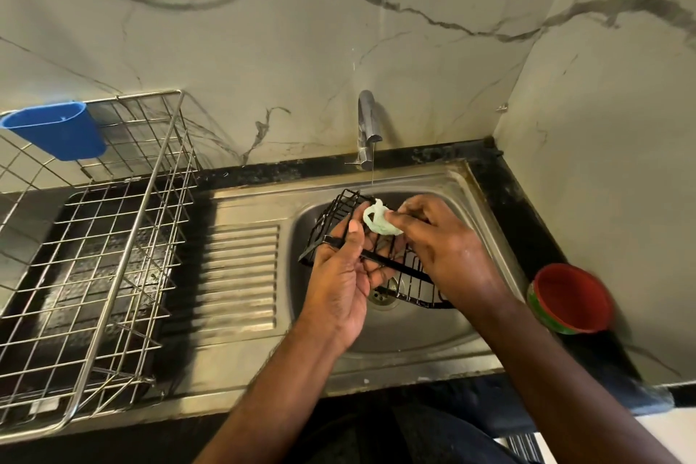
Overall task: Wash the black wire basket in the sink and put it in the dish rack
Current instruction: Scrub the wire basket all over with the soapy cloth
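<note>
The black wire basket (341,213) is held tilted over the steel sink (406,331), above the drain. My left hand (341,275) grips its near rim, thumb on top. My right hand (437,237) pinches a pale green scrubber (378,222) and presses it against the basket's wires. A thin stream of water falls from the tap (368,124) just behind the basket. The steel wire dish rack (94,256) stands on the counter to the left, with nothing in it.
A blue plastic holder (60,130) hangs on the rack's back left corner. A ribbed steel drainboard (241,275) lies between rack and sink. A red bowl (570,298) sits on the black counter to the right, near the corner wall.
</note>
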Demonstrator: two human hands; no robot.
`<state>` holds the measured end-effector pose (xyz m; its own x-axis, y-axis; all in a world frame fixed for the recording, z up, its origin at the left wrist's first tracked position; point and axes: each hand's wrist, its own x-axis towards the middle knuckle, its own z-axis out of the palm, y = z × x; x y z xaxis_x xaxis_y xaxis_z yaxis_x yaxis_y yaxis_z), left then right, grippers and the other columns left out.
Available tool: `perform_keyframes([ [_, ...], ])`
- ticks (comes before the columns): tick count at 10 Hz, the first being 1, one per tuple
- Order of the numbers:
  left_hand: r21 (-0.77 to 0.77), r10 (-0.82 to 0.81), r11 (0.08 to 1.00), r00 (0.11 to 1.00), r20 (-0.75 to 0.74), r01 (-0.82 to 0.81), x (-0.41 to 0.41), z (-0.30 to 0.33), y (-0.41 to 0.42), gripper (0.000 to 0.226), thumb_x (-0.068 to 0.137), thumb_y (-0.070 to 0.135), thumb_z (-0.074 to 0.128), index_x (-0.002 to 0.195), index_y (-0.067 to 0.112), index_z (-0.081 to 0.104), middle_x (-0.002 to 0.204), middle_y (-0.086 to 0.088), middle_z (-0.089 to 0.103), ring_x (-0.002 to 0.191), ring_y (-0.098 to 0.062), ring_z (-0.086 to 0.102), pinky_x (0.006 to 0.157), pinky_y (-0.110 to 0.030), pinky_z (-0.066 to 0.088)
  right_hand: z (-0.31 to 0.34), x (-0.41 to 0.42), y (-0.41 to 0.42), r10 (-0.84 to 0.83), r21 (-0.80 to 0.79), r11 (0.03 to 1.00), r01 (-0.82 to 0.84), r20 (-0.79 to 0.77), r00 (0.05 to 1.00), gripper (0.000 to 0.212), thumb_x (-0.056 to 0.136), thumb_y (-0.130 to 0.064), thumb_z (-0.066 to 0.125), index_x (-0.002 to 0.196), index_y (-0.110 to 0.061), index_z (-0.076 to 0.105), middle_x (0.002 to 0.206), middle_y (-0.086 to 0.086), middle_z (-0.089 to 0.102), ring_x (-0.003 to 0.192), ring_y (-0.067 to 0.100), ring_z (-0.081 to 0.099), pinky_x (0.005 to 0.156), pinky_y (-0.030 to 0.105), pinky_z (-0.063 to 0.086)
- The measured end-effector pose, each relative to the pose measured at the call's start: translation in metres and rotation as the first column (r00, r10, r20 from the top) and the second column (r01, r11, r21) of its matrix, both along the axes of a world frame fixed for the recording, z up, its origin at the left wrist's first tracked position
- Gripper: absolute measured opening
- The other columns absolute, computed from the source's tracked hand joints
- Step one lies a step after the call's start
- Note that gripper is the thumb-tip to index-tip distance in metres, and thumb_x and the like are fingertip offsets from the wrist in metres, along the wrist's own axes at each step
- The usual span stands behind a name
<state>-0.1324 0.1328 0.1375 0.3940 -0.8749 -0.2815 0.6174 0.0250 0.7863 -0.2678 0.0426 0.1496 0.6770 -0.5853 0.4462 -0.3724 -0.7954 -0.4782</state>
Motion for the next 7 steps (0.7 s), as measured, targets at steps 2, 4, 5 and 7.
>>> perform_keyframes([
  [2, 0.03, -0.011, 0.999, 1.0, -0.028, 0.011, -0.008, 0.0, 0.0, 0.023, 0.104, 0.027, 0.05, 0.109, 0.016, 0.069, 0.097, -0.01, 0.072, 0.082, -0.021, 0.072, 0.064, -0.035, 0.059, 0.008, 0.029, 0.002, 0.127, -0.029, 0.992, -0.126, 0.009, 0.992, 0.038, 0.095, -0.011, 0.041, 0.12, -0.005, 0.069, 0.122, 0.008, 0.061, 0.115, 0.014, 0.052, 0.099, 0.008, 0.033],
  [4, -0.064, 0.084, 0.993, 0.982, -0.168, -0.096, 0.011, 0.001, 0.001, 0.047, 0.095, 0.033, 0.053, 0.139, 0.019, 0.06, 0.126, -0.02, 0.065, 0.107, -0.03, 0.068, 0.096, -0.053, 0.053, -0.011, 0.006, -0.005, 0.093, 0.042, 0.995, -0.09, -0.066, 0.994, 0.044, 0.088, 0.002, 0.043, 0.122, -0.007, 0.07, 0.121, 0.013, 0.062, 0.112, 0.022, 0.053, 0.096, 0.024, 0.038],
  [5, -0.06, 0.127, 0.988, 0.975, -0.181, -0.139, 0.026, -0.006, 0.002, 0.054, 0.092, 0.035, 0.051, 0.144, 0.023, 0.054, 0.131, -0.021, 0.067, 0.111, -0.035, 0.071, 0.101, -0.054, 0.051, -0.022, -0.014, -0.018, -0.065, 0.013, 0.998, 0.069, -0.187, 0.98, 0.04, 0.094, -0.013, 0.045, 0.128, -0.015, 0.066, 0.128, 0.007, 0.058, 0.112, 0.013, 0.055, 0.096, 0.029, 0.051],
  [7, -0.07, 0.136, 0.985, 0.965, -0.224, -0.155, 0.027, -0.007, 0.001, 0.05, 0.092, 0.034, 0.053, 0.141, 0.024, 0.057, 0.126, -0.019, 0.07, 0.11, -0.035, 0.071, 0.099, -0.051, 0.053, -0.007, 0.006, -0.01, -0.115, 0.066, 0.991, 0.113, 0.023, 0.993, 0.038, 0.094, -0.003, 0.055, 0.128, -0.015, 0.066, 0.116, -0.01, 0.05, 0.103, -0.003, 0.047, 0.089, 0.008, 0.048],
])
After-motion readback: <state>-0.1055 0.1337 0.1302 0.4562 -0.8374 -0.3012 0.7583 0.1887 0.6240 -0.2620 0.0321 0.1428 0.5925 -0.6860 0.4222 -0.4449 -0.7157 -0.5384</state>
